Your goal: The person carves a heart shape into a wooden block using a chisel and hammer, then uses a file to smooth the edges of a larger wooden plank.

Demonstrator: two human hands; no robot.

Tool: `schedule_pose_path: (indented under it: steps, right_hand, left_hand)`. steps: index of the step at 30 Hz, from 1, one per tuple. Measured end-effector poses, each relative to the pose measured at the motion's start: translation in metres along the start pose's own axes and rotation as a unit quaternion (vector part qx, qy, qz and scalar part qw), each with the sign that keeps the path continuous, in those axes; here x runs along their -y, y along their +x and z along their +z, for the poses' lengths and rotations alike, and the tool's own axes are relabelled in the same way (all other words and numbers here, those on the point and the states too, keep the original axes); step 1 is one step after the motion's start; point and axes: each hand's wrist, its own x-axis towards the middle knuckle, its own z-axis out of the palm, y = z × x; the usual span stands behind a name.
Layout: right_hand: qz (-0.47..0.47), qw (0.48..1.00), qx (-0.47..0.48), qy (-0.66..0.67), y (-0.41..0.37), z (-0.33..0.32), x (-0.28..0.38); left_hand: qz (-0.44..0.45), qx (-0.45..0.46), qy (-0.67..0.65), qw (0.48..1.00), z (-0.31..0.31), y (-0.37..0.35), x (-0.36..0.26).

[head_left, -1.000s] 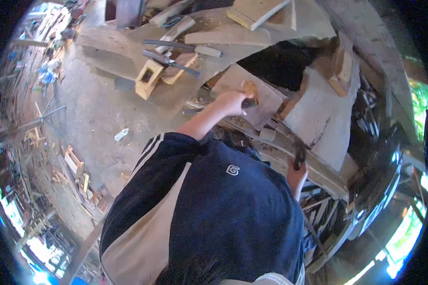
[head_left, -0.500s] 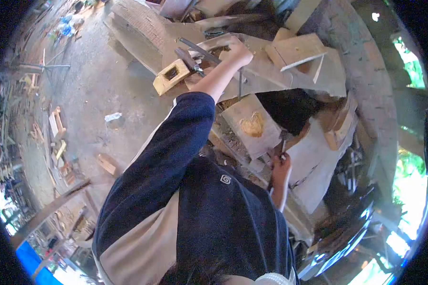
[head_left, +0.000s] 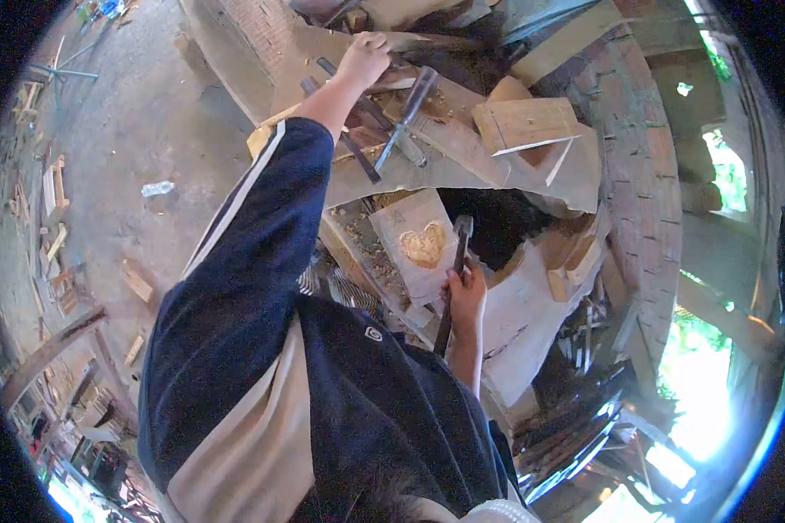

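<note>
My left hand (head_left: pixel 364 61) is raised over the far side of the bench, its fingers curled; whatever they hold, if anything, is hidden. Below it lie several dark long tools, among them a chisel (head_left: pixel 407 115) with a thick handle and bluish blade. Closer to my body, my right hand (head_left: pixel 468 288) wraps around a dark, long-handled tool (head_left: pixel 445 329) with a grey metal end, pointing away from me. That tool is beside a wooden board (head_left: pixel 392 228) bearing a carved heart-shaped hollow (head_left: pixel 423 245).
A light wooden block (head_left: pixel 523 124) rests on the far-right side of the thick slab. A dark gap (head_left: pixel 497 228) opens right of the carved board, with a large pale slab (head_left: pixel 519 322) beyond. Wood pieces and a plastic bottle (head_left: pixel 157 188) lie on the floor at left.
The view has shifted. My left hand has moved up and left, away from the tools; the chisel now shows. My right hand's tool now stands up alongside the carved board.
</note>
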Motion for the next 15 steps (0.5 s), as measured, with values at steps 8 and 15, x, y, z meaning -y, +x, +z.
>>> schedule_pose_path:
  steps: [8, 15]
  right_hand:
    - [-0.270, 0.954, -0.018, -0.133, 0.109, 0.055, 0.040]
    - [-0.321, 0.929, -0.063, -0.174, 0.190, 0.120, 0.102]
  left_hand:
    - [-0.132, -0.172, -0.316, 0.924, 0.029, -0.018, 0.034]
    - [-0.150, -0.102, -0.392, 0.902, 0.008, -0.055, 0.023]
